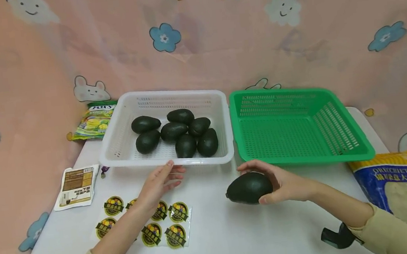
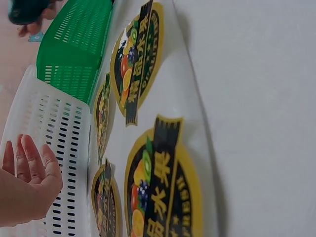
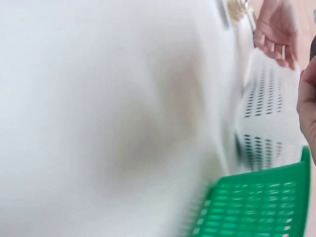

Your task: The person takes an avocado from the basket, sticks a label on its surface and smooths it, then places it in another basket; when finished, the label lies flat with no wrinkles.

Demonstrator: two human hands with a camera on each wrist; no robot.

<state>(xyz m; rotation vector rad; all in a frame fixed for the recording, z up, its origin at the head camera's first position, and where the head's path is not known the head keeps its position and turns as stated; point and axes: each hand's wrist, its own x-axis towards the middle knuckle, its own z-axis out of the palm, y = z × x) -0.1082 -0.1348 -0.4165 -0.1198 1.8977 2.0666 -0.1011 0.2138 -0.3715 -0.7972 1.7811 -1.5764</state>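
My right hand (image 1: 287, 181) holds a dark green avocado (image 1: 248, 188) above the table, thumb below and fingers over its top. It hovers in front of the gap between the two baskets. My left hand (image 1: 161, 182) is at the front rim of the white basket (image 1: 212, 160), fingers loosely extended and holding nothing. In the left wrist view the left hand (image 2: 34, 182) shows relaxed fingers beside the basket's slotted wall. Several avocados (image 1: 174, 131) lie inside the white basket. To its right stands a green basket (image 1: 303, 158) with nothing in it.
A sheet of round fruit stickers (image 1: 151, 234) lies at the front left, partly under the left forearm. A white packet (image 1: 77, 188) and a green candy bag (image 1: 95, 121) are at the left. A blue pasta bag (image 1: 400, 189) lies at the right edge.
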